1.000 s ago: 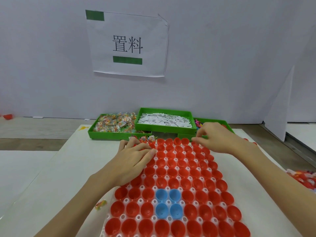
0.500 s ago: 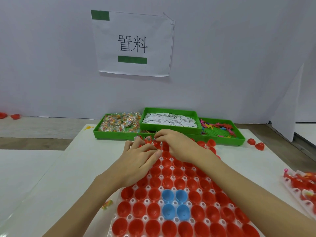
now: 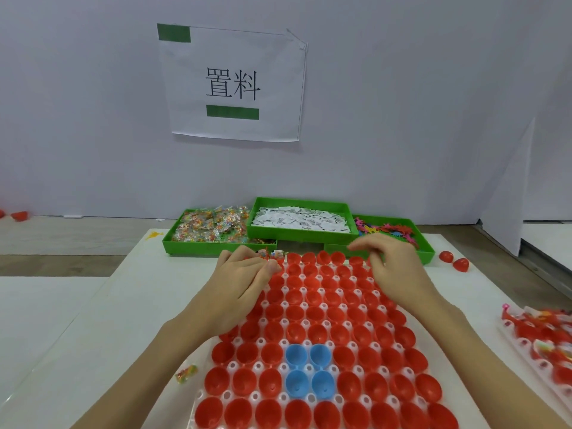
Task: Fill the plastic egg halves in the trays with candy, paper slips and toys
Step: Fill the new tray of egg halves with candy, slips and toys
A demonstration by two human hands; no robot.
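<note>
1. Two hands work the far edge of the tray. Your left hand (image 3: 244, 278) has its fingers curled over a small clump of wrapped candies (image 3: 272, 253), held at the far-left corner cups. Your right hand (image 3: 393, 264) hovers over the far-right cups with fingers loosely bent; whether it holds anything I cannot tell, since motion blur hides the fingertips.

2. Below both hands lies the white plastic tray of red egg halves (image 3: 309, 345), with four blue egg halves (image 3: 308, 371) set in a square near the front. Nearly every cup in view looks empty. Only the far-left corner, at your left fingertips, shows any filling.

3. Judgement: this tray is barely begun. Candy is going in first; paper slips and toys are not yet visible in any cup.

4. Supplies stand just beyond the tray: a green bin of wrapped candy (image 3: 210, 226), a raised green bin of white paper slips (image 3: 300, 216), and a green bin of coloured plastic toys (image 3: 390, 230). All look well stocked.

5. One stray candy packet (image 3: 186, 373) lies on the white table (image 3: 102, 329), left of the tray. Two loose red egg halves (image 3: 453, 260) sit to the right of the toy bin.

6. At the right edge, a second tray (image 3: 538, 339) appears already filled, though it is blurred.
</note>
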